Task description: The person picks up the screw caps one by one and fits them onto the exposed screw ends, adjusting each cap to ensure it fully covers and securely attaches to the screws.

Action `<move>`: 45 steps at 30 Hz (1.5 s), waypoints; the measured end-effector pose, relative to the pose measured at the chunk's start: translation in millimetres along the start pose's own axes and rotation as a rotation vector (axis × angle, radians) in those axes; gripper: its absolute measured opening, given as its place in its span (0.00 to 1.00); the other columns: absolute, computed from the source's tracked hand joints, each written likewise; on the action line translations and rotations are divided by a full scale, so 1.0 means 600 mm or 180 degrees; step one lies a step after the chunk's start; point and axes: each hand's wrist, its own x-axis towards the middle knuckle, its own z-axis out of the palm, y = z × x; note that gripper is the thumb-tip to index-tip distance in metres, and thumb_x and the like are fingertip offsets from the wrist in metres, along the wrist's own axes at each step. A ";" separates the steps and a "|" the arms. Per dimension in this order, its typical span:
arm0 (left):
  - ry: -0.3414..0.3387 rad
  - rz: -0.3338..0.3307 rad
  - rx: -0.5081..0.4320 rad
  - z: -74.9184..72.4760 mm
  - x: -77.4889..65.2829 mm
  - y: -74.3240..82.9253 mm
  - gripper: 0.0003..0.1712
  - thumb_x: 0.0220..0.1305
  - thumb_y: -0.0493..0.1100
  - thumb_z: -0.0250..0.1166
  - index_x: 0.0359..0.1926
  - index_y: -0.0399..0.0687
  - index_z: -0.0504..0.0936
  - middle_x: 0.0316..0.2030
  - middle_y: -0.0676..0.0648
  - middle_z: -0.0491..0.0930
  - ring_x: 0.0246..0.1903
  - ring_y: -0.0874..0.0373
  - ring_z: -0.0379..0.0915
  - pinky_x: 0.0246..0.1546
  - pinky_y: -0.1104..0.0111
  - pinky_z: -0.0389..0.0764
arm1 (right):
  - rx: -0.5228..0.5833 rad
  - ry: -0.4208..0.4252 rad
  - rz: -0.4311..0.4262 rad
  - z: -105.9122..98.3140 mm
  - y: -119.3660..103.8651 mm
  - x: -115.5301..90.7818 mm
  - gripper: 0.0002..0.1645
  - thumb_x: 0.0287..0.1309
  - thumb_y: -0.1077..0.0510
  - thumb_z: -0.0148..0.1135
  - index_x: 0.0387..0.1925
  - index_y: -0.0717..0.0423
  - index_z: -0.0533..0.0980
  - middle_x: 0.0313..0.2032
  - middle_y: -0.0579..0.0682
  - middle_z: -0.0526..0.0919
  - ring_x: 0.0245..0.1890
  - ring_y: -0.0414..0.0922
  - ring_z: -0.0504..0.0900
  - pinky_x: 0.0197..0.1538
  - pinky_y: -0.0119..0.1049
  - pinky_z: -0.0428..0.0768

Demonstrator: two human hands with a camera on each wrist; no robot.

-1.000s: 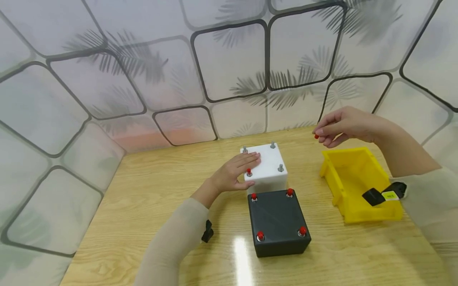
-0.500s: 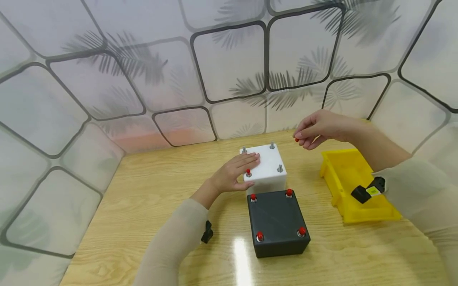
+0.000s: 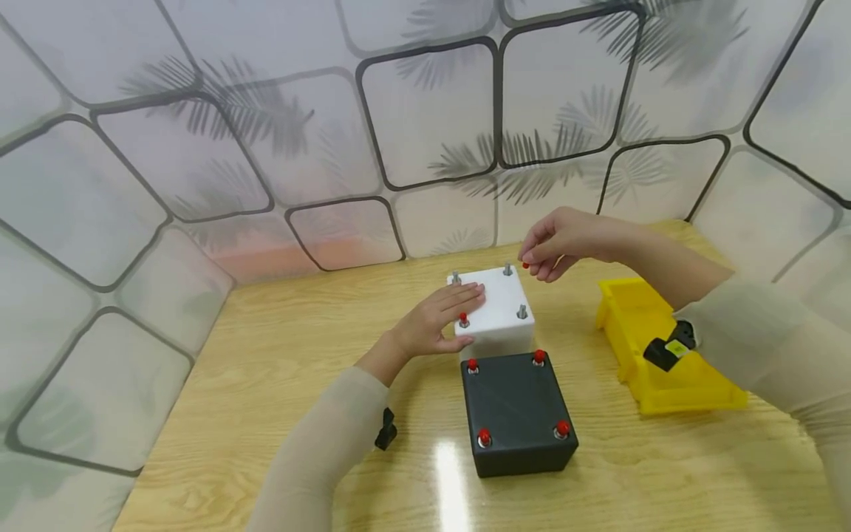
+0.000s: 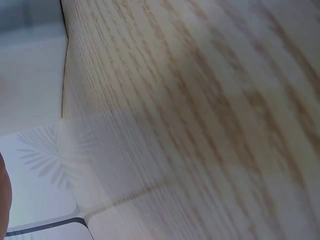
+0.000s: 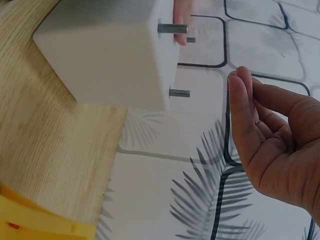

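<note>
A white box (image 3: 503, 297) has a metal bolt standing at each top corner. The near-left bolt wears a red cap (image 3: 463, 318); the other bolts, such as the near-right bolt (image 3: 521, 312), show bare metal. My left hand (image 3: 435, 321) rests with straight fingers on the box top, its thumb lying along the near side. Just off the far-right corner, my right hand (image 3: 555, 242) pinches a small red cap (image 3: 526, 264) between thumb and fingers. In the right wrist view, the right hand (image 5: 275, 132) is apart from the bare bolts, and its cap is mostly hidden.
Nearer me stands a black box (image 3: 518, 403) with a red cap (image 3: 562, 428) on every corner bolt. To the right is a yellow bin (image 3: 621, 340), partly under my right forearm; a red piece (image 5: 13, 225) shows in it. A patterned wall covering (image 3: 432, 111) rises behind the table.
My right hand has moved left with the red cap, from above the yellow bin to beside the white box's far-right corner. The left hand has stayed on the box.
</note>
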 end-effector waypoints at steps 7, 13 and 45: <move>-0.0004 -0.0031 -0.0035 0.001 0.001 0.000 0.40 0.68 0.63 0.46 0.58 0.30 0.73 0.59 0.35 0.72 0.63 0.47 0.66 0.66 0.58 0.64 | -0.0021 -0.0099 -0.0002 0.020 -0.014 0.019 0.14 0.62 0.62 0.58 0.45 0.70 0.75 0.27 0.52 0.83 0.27 0.44 0.84 0.41 0.42 0.85; -0.0012 -0.0014 -0.0039 0.004 0.002 0.002 0.39 0.67 0.63 0.48 0.58 0.31 0.73 0.59 0.36 0.73 0.63 0.48 0.66 0.67 0.59 0.63 | -0.0111 -0.0144 0.0005 0.036 -0.020 0.035 0.14 0.62 0.63 0.56 0.47 0.70 0.74 0.27 0.52 0.83 0.27 0.43 0.84 0.41 0.43 0.85; -0.0022 0.0006 0.0006 -0.003 0.002 0.001 0.39 0.68 0.63 0.47 0.58 0.31 0.74 0.59 0.35 0.73 0.63 0.47 0.66 0.66 0.58 0.63 | -0.0452 -0.0067 -0.0071 0.083 -0.083 0.138 0.07 0.63 0.65 0.56 0.39 0.66 0.76 0.23 0.52 0.80 0.20 0.40 0.80 0.30 0.34 0.84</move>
